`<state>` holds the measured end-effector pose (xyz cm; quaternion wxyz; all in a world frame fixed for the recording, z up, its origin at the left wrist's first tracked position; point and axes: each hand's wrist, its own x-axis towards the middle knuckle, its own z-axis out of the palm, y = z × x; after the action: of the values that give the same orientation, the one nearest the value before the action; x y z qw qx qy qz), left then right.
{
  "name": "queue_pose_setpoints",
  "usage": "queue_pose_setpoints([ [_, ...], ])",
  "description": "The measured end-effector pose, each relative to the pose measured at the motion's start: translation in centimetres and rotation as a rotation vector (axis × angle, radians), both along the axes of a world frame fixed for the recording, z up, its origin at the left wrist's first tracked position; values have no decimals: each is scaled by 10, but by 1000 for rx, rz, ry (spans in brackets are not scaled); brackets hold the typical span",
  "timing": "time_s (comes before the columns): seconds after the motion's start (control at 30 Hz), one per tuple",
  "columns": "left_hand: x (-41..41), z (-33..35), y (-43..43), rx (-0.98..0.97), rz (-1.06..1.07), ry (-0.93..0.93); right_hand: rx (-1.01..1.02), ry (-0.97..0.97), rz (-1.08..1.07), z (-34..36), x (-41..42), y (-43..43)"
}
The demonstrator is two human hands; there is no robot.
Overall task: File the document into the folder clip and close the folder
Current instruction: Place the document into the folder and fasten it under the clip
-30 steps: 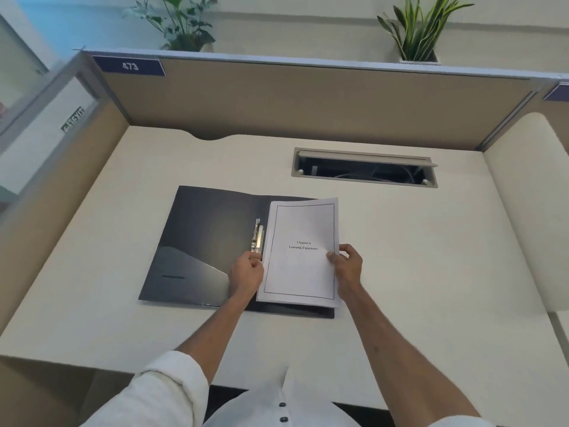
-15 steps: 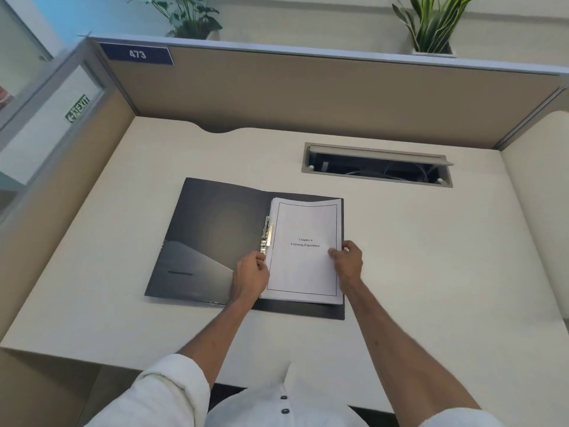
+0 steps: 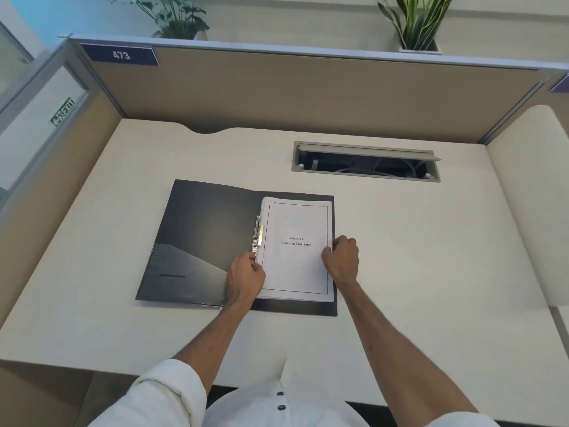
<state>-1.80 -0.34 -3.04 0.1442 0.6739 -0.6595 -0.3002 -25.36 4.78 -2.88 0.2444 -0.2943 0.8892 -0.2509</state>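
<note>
A black folder (image 3: 203, 235) lies open flat on the desk. A white stapled document (image 3: 297, 266), titled "Chapter 6 Learning Experience", rests on the folder's right half. The metal clip (image 3: 258, 235) runs along the spine, at the document's left edge. My left hand (image 3: 244, 277) sits at the lower end of the clip, its fingers touching the document's left edge. My right hand (image 3: 341, 258) grips the document's right edge with curled fingers.
An open cable tray (image 3: 366, 161) with wires is set into the desk behind the folder. Beige partition walls (image 3: 308, 97) enclose the desk at the back and both sides. Two potted plants (image 3: 415, 23) stand behind the partition.
The document has slid left and squared up against the clip. My left hand stays at the clip's lower end; my right hand still holds the right edge. The camera has moved closer.
</note>
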Motion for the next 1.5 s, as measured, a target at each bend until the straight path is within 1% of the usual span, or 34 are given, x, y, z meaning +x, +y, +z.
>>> queue_pose_setpoints([
  [0.27, 4, 2, 9, -18, -76, -57, 4, 17, 51, 0, 16, -5],
  [0.5, 5, 4, 14, -34, -128, -110, -11, 3, 21, 1, 16, -5],
  [0.77, 8, 4, 12, -13, -156, -76, -4, 16, 49, -2, 15, -5],
  [1.03, 13, 2, 9, -4, -181, -52, 15, 85, 110, -4, 14, -5],
  [1.2, 16, -6, 12, -60, -277, -137, 19, 139, 159, -6, 13, -3],
  [1.4, 17, -7, 12, -72, -258, -119, 11, 138, 162, -8, 8, -5],
  [1.5, 22, -4, 13, -125, -220, -83, -24, 147, 98, -5, 1, -8],
])
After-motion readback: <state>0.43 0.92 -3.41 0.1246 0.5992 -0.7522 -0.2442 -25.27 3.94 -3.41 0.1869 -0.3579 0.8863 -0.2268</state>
